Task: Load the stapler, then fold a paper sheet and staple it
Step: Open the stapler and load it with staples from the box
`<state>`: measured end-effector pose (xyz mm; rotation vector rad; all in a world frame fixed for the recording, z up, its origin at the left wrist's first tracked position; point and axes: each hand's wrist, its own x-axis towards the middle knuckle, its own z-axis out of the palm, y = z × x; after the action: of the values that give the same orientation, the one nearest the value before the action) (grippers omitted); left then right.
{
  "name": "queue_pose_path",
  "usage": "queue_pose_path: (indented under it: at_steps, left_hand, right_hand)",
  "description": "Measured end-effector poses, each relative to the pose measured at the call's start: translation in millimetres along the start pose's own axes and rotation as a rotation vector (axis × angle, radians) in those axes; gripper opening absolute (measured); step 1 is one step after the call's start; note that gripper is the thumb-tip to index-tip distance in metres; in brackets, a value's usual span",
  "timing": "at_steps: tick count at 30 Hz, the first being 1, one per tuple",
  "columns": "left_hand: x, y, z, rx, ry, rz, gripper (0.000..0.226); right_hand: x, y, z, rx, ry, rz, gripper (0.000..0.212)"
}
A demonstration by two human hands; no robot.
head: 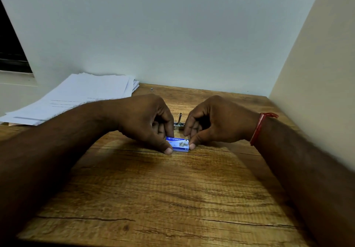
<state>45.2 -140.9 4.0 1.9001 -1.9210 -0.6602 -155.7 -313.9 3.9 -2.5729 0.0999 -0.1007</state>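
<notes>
Blue staple box [177, 144], lengthwise left-right (label up)

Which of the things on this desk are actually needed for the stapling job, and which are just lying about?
For the job: blue staple box, pinched by left hand and right hand; stapler, mostly hidden behind them; paper stack.
Lying about: small metal bit beyond the hands; red wrist thread.

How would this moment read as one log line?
left hand pinches small blue cardboard staple box | right hand pinches box | silver metal stapler behind box
</notes>
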Motion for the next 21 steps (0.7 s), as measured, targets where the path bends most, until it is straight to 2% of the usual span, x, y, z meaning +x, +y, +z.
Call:
queue_pose_path:
  at_steps: [5,12,14,16,18,20,21]
  left_hand:
    - [0,0,1,0.008,0.006,0.008,0.029]
    - [1,2,3,-0.008,0.018,0.030,0.031]
    - [0,2,4,-0.027,0.065,0.054,0.030]
    - [1,-1,4,-0.028,0.178,0.085,0.029]
    - [3,-6,4,-0.013,0.298,0.108,0.031]
    - [6,-11,4,-0.017,0.358,0.115,0.030]
    - [7,-13,5,-0.022,0.371,0.123,0.029]
  right_hand:
    - [-5,-2,-5,0.079,-0.106,0.046,0.044]
    - [-2,-11,2,-0.032,-0.090,0.049,0.025]
    - [-7,-10,-9,-0.050,-0.055,0.062,0.023]
    - [-11,5,-23,-0.010,0.071,0.096,0.023]
    - [-13,34,-35,0.047,0.294,0.195,0.023]
    - [-16,72,-41,-0.012,0.535,0.409,0.027]
    - [-18,88,-42,-0.072,0.600,0.537,0.030]
